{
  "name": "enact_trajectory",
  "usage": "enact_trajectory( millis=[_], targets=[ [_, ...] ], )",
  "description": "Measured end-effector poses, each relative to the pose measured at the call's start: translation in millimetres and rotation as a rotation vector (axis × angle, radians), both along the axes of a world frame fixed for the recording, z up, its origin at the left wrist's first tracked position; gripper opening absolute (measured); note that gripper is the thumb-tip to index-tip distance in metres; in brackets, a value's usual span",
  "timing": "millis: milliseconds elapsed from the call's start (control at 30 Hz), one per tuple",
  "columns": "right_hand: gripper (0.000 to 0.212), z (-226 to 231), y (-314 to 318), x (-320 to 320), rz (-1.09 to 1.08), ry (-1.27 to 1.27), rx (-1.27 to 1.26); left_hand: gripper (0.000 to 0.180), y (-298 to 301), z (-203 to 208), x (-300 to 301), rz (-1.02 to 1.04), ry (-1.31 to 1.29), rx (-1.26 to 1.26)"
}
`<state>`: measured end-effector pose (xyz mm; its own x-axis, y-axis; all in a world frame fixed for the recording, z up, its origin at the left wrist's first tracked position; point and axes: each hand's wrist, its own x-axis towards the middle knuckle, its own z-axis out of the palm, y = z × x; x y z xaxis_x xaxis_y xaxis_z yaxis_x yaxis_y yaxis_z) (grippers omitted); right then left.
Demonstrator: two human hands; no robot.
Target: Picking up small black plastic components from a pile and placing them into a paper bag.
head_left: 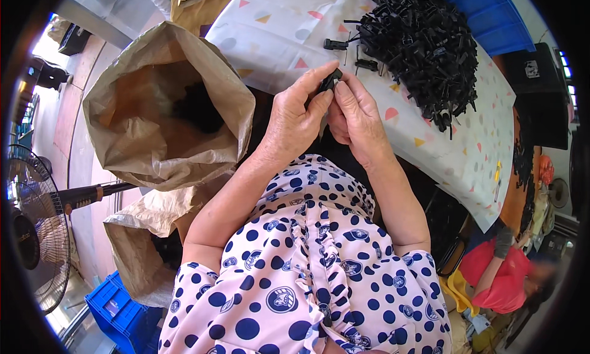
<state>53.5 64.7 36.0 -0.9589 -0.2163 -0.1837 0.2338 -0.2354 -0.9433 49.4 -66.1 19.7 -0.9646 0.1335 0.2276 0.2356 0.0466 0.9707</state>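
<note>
Between my two hands, just off the table's near edge, is a small black plastic part (pixel 330 80). My left hand (pixel 295 111) pinches it from the left, thumb and fingers pressed on it. Closed on the same part from the other side is my right hand (pixel 359 111), its thumb against the lower end. The fingers hide much of its shape. Beyond them lie two loose black parts, one rectangular piece (pixel 335 44) and another (pixel 367 65), close to a large heap of similar black parts (pixel 424 53) on the patterned tablecloth (pixel 276 31).
An open brown paper sack (pixel 236 117) with dark contents stands left of my hands, and a second sack (pixel 132 249) sits below it. A fan (pixel 40 231) and blue crate (pixel 114 308) are farther left. Another blue bin (pixel 491 16) adjoins the heap. A person in red (pixel 501 271) is at right.
</note>
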Motion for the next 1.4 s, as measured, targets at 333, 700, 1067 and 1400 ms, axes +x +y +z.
enact_trajectory(
  millis=[333,700,1067,1400],
  targets=[
    [0.028,-26.2,13.2,-6.6,-0.034,-0.053,0.01,0.042,11.6,-5.1,-0.9,0.066,0.104,-0.283],
    [0.032,-45.0,92.8,-74.8,-0.034,0.644,1.49,0.026,-115.9,14.7,24.3,0.541,0.021,-0.722],
    [0.031,-28.0,78.1,-42.1,-0.056,0.965,1.147,0.041,-43.7,18.0,10.0,-0.124,-0.352,0.049],
    [0.041,-16.6,67.9,-8.2,0.188,1.306,1.162,0.051,-17.7,-29.8,-11.7,-0.75,-0.763,0.733]
  ],
)
